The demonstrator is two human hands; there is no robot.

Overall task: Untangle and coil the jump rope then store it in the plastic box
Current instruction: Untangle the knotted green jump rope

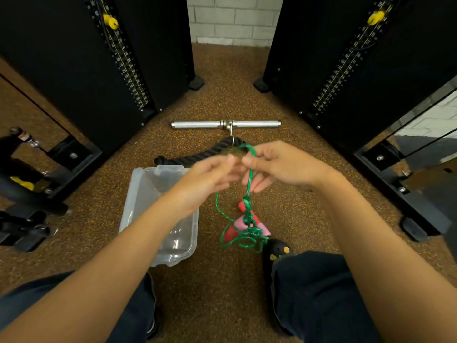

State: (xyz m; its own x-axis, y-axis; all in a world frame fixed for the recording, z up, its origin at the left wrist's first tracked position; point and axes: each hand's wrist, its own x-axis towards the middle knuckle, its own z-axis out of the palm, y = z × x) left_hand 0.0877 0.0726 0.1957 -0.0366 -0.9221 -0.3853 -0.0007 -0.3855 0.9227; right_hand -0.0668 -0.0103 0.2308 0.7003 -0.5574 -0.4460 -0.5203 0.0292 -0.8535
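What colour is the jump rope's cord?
The thin jump rope cord is green; head view shows it best.

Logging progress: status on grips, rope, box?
Right grip pinches green braided jump rope, knotted round pink-red handles. Left grip blurred, unclear. Clear plastic box open below.

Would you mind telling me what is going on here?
A person is untangling a green rope. The right hand pinches a loop of it, with the handles hanging below in a knot of cord. The left hand, blurred, is right beside the loop. The box stands open on the floor, the rope not yet in it.
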